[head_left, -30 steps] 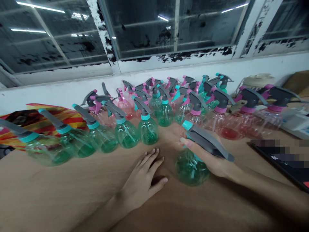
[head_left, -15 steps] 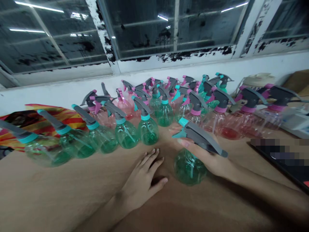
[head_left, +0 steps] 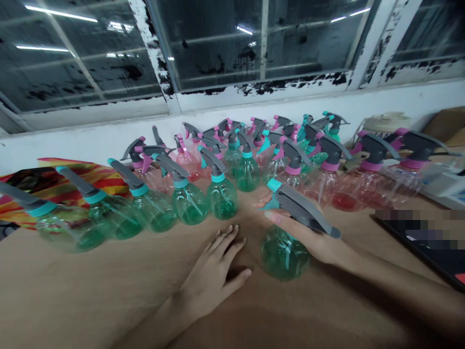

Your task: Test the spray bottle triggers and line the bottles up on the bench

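Observation:
My right hand [head_left: 308,232] is wrapped round the neck of a green spray bottle [head_left: 283,254], its fingers by the teal trigger. The bottle stands upright on the wooden table [head_left: 90,295], and a grey spray head [head_left: 301,208] with a teal nozzle tops it. To its left my left hand [head_left: 216,271] lies flat on the table, fingers spread, holding nothing. Just beyond the left hand's fingertips stands another green spray bottle [head_left: 223,198], the last in a row of several teal-collared ones. Pink spray bottles [head_left: 345,191] with magenta triggers are beyond my right hand.
More pink and green spray bottles crowd the table's back. A dark flat device [head_left: 417,242] lies at the right. Red and yellow patterned fabric [head_left: 87,177] sits at the left, a white container [head_left: 388,121] at the back right. Windows [head_left: 218,43] rise behind.
The view has shifted very slightly. My right hand keeps its hold on the green spray bottle, and my left hand stays flat on the table.

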`<state>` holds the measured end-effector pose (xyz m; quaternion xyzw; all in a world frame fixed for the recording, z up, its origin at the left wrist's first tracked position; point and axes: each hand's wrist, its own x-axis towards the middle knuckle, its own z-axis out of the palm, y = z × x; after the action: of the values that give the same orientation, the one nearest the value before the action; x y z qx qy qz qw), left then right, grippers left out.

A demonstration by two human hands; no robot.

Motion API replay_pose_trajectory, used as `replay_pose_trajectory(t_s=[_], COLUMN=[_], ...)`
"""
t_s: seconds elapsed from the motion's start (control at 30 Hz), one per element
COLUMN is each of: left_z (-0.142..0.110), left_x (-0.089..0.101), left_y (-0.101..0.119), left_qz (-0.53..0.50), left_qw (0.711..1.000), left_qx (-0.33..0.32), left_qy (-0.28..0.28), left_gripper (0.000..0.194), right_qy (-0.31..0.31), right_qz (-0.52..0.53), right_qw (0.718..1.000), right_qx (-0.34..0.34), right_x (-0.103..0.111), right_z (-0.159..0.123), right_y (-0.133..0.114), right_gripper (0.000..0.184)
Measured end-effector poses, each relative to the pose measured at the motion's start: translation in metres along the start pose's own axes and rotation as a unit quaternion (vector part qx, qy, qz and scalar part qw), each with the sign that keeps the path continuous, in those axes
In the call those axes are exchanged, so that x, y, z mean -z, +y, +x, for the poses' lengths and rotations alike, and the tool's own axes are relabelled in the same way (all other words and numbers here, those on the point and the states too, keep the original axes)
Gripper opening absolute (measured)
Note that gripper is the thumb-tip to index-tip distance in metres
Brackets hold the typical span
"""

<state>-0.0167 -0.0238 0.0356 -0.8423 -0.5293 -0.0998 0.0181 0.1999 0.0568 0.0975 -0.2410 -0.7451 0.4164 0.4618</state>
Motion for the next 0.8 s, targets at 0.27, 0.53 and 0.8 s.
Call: replay_pose_trajectory(t_s=[0.27, 0.53, 0.8], left_z=[-0.0013, -0.0007, 0.0001], left_x=[-0.0024, 0.0, 0.0], left_y=[-0.0003, 0.0007, 0.0007], left_qz=[-0.006, 0.0, -0.005], left_qw=[1.0, 1.0, 1.0], left_qx=[0.003, 0.003, 0.003], left_qy=[0.006, -0.007, -0.004], left_gripper=[0.052, 0.051, 0.052], right_qy=[0.022, 0.015, 0.028], right_qz=[-0.097, -0.047, -0.018], right_qw=[0.995, 0.998, 0.999], right_qx=[-0.02, -0.037, -0.036], right_x=[0.0006, 0.0011, -0.002], right_z=[-0.006, -0.0044, -0.0011], right_y=[0.0018, -0.0002, 0.0005], right_gripper=[0.021, 0.014, 0.018])
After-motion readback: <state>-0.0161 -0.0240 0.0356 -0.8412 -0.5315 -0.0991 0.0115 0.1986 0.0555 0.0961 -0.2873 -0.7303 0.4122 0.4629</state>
